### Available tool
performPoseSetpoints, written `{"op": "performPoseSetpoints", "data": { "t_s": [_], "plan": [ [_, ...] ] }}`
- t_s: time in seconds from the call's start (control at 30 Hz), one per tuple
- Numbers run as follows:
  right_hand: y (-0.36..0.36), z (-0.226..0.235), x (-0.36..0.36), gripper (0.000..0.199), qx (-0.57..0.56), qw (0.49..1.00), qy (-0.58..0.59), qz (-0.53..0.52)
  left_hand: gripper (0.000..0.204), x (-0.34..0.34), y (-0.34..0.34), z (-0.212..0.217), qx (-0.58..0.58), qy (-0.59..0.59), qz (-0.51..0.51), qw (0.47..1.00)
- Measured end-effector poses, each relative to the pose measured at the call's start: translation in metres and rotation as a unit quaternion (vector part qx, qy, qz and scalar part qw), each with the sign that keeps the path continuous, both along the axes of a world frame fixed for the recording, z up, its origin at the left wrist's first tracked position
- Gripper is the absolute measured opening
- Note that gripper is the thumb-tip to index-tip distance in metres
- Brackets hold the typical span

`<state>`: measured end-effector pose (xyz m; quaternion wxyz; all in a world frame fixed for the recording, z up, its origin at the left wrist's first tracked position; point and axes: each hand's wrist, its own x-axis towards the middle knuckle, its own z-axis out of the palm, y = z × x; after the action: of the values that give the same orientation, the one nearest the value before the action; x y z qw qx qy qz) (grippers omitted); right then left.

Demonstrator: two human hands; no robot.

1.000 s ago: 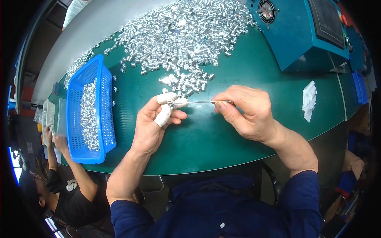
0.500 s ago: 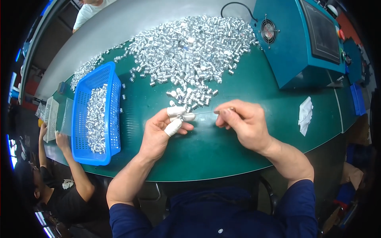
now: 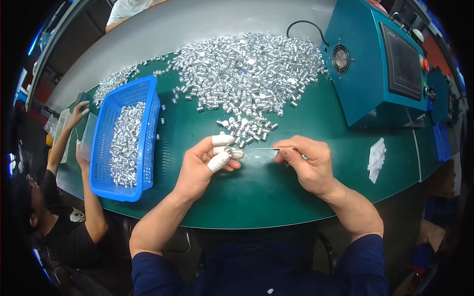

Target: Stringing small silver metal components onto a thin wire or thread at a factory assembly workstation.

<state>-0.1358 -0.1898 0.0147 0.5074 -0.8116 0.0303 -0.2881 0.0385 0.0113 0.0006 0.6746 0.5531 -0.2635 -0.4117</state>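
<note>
White finger covers are on the thumb and two fingers of my left hand [image 3: 200, 165], which pinches a small silver metal fitting [image 3: 228, 151]. My right hand [image 3: 311, 165] is closed on a thin metal rod [image 3: 261, 148] between thumb and fingers. The rod lies level and its left end reaches the fitting; whether it sits inside cannot be made out. Just beyond my left fingertips is a small cluster of loose silver fittings [image 3: 249, 129]. A large heap of the same fittings [image 3: 242, 74] spreads behind it on the green tabletop [image 3: 256, 197].
A blue plastic basket [image 3: 148, 163] holding fittings stands at the left. A teal machine with a screen [image 3: 365, 74] occupies the back right, and a crumpled white tissue [image 3: 376, 160] lies before it. One co-worker's hand [image 3: 78, 116] is left of the basket; another person sits at the far side.
The view has shifted slightly. The rod in my right hand now lies more level. The co-worker at the left has lifted one hand farther up the table. Both my hands keep their grips.
</note>
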Motion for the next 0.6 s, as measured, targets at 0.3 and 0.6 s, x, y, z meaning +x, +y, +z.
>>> {"op": "performPoseSetpoints", "data": {
  "t_s": [0.3, 0.6],
  "plan": [
    [-0.003, -0.007, 0.002, 0.022, 0.363, 0.918, 0.154, 0.053, 0.025, -0.002, 0.0, -0.006, -0.002, -0.045, 0.012, 0.999],
    [0.009, -0.004, -0.003, 0.02, 0.203, 0.973, 0.107, 0.027, 0.023, -0.004, 0.0, -0.009, 0.006, -0.042, 0.008, 0.999]
  ]
}}
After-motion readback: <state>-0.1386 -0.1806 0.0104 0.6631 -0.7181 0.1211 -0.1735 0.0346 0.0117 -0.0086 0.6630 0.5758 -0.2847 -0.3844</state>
